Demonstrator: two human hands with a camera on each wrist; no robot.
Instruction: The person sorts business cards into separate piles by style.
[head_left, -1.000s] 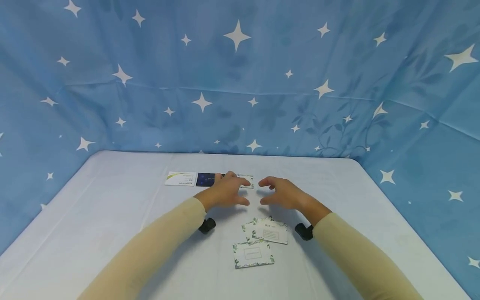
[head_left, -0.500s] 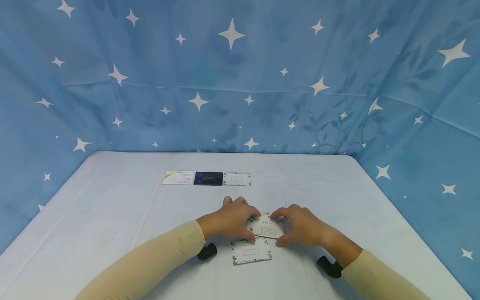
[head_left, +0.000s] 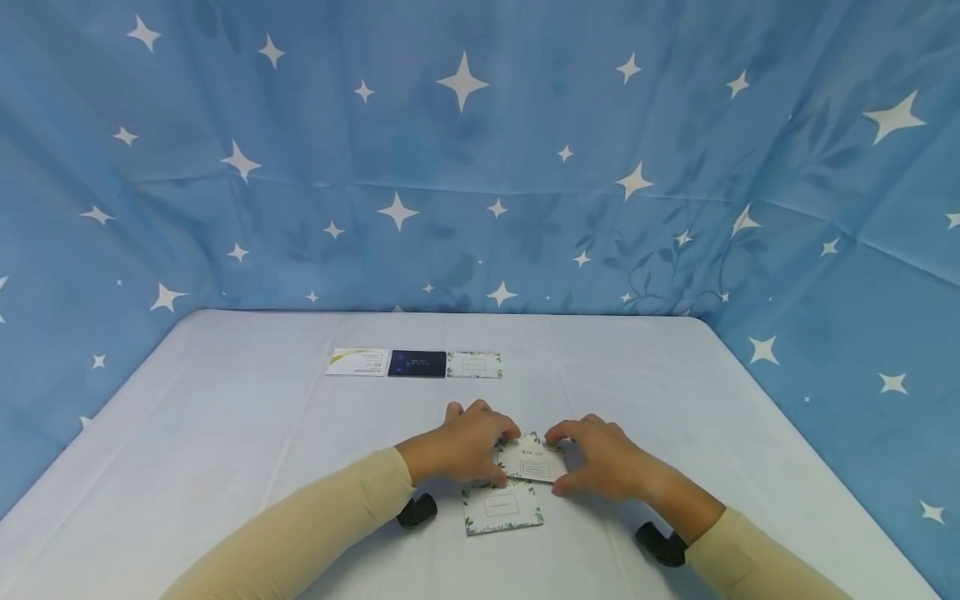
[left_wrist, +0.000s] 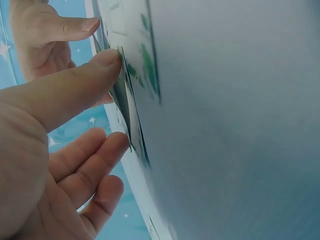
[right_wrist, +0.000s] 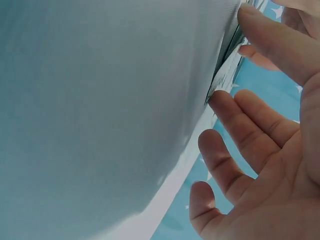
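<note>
A small stack of white cards with leafy green borders (head_left: 531, 460) lies on the white table (head_left: 225, 433). My left hand (head_left: 495, 454) pinches its left side, thumb near and fingers far. My right hand (head_left: 573, 460) pinches its right side the same way. In the left wrist view my left hand (left_wrist: 112, 100) has its thumb on the stack's edge (left_wrist: 125, 102), which is lifted slightly off the cloth. In the right wrist view my right hand (right_wrist: 240, 55) has thumb and index fingertip on the cards' edge (right_wrist: 225, 55). A single leafy card (head_left: 501, 507) lies just in front.
Three cards lie in a row farther back: a white one (head_left: 358, 362), a dark blue one (head_left: 417, 364) and a leafy one (head_left: 474, 365). Blue star-patterned cloth (head_left: 480, 167) walls the table behind and at both sides.
Both hands came back from the far row of cards to the near stack and took hold of it. In the last half second they have barely moved.
</note>
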